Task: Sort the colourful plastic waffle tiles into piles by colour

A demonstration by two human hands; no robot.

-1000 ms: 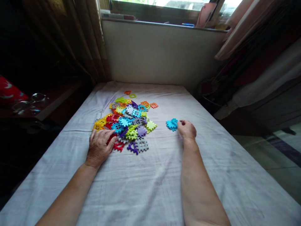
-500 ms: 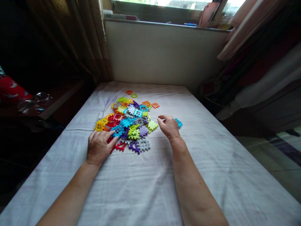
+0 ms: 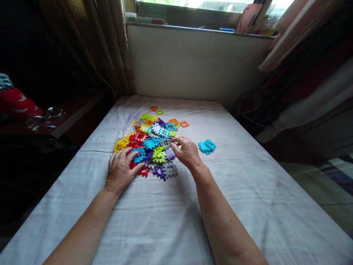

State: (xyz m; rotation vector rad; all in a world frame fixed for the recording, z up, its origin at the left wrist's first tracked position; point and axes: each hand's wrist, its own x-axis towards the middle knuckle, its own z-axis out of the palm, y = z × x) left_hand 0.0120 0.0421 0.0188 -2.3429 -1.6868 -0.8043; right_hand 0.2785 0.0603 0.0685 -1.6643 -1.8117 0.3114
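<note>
A loose pile of colourful interlocking plastic pieces lies on the bed-like surface covered by a pale sheet (image 3: 154,213). My left hand (image 3: 122,169) rests at the pile's near left side, fingers apart, touching a blue window piece (image 3: 139,155) and lying beside red pieces (image 3: 143,172). My right hand (image 3: 186,151) hovers at the pile's right edge, thumb and fingers apart, near a grey window piece (image 3: 164,142) and a lilac piece (image 3: 170,154). Light blue piece (image 3: 207,147) lies apart, right of my right hand. Purple (image 3: 159,172) and grey (image 3: 171,169) pieces lie nearest me.
Orange pieces (image 3: 184,124) lie at the pile's far side. On the left, a dark table (image 3: 74,114) holds glasses (image 3: 45,117) and a red item (image 3: 19,103). A wall (image 3: 193,62) stands behind the sheet, and clothes hang at the right.
My right hand has moved left to the pile's edge, uncovering the light blue piece on the right. My left hand stays at the pile. The view has shifted slightly.
</note>
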